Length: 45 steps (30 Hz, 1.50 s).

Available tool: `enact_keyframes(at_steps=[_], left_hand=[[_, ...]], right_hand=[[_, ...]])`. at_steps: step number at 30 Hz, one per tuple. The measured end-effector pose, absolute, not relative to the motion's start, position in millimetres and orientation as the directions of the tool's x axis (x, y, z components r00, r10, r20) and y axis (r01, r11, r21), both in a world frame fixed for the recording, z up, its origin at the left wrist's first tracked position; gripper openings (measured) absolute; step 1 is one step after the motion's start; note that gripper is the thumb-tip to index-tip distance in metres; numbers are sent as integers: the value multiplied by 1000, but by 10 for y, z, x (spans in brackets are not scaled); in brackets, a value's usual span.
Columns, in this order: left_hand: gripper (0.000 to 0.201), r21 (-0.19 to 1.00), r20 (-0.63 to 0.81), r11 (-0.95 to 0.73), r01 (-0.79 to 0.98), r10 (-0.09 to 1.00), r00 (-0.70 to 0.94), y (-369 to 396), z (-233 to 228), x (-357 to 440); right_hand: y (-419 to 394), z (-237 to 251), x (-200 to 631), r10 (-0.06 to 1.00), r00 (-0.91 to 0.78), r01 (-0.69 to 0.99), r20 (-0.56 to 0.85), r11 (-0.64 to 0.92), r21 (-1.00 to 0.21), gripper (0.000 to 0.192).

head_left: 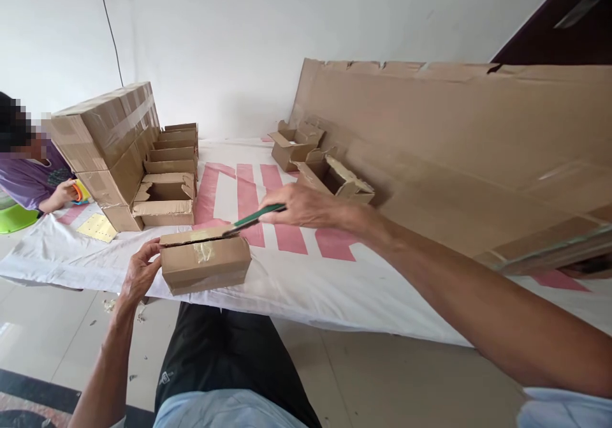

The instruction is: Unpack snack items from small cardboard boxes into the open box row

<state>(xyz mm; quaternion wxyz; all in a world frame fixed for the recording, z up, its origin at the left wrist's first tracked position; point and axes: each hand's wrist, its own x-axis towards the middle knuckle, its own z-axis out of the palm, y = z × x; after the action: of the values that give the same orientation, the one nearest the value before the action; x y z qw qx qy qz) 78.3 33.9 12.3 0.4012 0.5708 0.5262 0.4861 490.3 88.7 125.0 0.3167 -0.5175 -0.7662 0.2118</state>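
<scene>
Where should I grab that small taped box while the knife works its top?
Grip the small taped box by its left end wall, coming from the left, as the left hand does. The right hand runs the green-handled knife along the top, so keep fingers off it.

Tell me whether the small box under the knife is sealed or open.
Partly open: the small box has its top flap lifted along the edge where the green-handled knife tip sits; tape remains on its front.
</scene>
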Motion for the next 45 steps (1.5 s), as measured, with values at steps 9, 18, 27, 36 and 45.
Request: enact_keyframes(at_steps=[9,18,27,36,45], left_hand=[[43,946,185,-182,267,983,16,319,169,783],[54,923,179,-202,328,979,100,306,291,729],[114,901,67,-163,401,968,243,252,418,607],[138,882,2,-154,445,946,324,357,442,596],[152,829,-31,-204,520,913,407,343,421,503]], right_hand=[[535,-817,5298,929,-39,864,367,216,-455,32],[395,-932,4972,864,55,754,500,292,-588,33],[271,-164,4297,824,-159,255,545,567,-783,36],[193,-152,4402,862,-261,203,434,488,-849,38],[185,48,4423,919,-361,291,156,271,-918,57]])
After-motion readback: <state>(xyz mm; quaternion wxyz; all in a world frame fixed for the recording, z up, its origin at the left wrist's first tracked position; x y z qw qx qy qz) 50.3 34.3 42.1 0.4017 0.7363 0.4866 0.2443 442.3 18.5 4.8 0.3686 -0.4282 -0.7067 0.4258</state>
